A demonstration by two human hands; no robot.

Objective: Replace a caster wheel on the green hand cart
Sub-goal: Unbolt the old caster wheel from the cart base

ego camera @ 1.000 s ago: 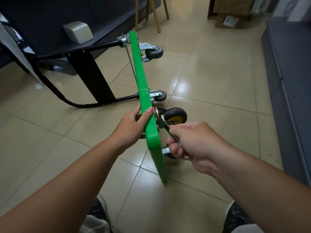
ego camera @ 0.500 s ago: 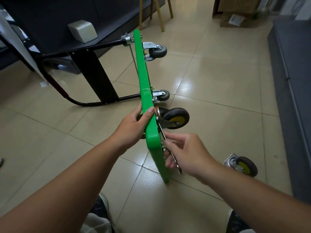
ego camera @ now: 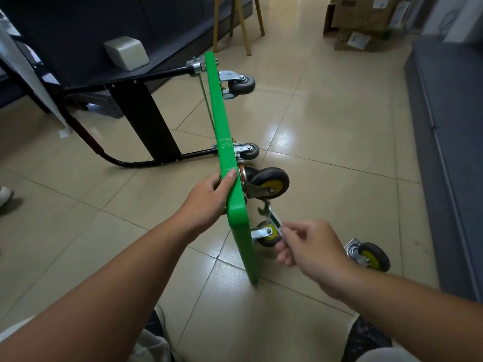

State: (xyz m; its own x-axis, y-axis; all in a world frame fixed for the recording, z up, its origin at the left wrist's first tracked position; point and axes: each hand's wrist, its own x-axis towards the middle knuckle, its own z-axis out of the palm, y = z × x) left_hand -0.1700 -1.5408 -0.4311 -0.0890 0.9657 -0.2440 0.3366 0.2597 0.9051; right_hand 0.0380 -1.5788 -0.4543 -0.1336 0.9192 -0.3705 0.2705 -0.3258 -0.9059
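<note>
Silver metal of a small wrench (ego camera: 271, 218) shows between the thumb and the curled fingers (ego camera: 285, 254) of the right hand (ego camera: 313, 246), which pinch its near end; the picture is a little blurred there. The far end of the wrench points up toward a big black wheel (ego camera: 270, 182) with a yellow hub, fixed on the right side of the green cart (ego camera: 236, 210). Just beside the wrench is a smaller yellow wheel (ego camera: 266, 235), also on the cart and close to the floor (ego camera: 326, 121).

The left hand (ego camera: 209, 197) holds the upper edge of the cart: its thumb (ego camera: 231, 175) lies on the edge and the other fingers curl down the left side. The cart stands on its long edge on the tiled floor, with the wheels to the right and the black handle (ego camera: 136, 118) out to the left. Farther along the cart are two grey wheels, one in the middle (ego camera: 250, 150) and one at the far end (ego camera: 241, 84).

A loose wheel (ego camera: 369, 254) with a metal plate lies on the floor, right of the right hand, near a dark grey sofa (ego camera: 449, 131). Wooden legs (ego camera: 244, 24) and cardboard boxes (ego camera: 360, 19) stand at the far side.
</note>
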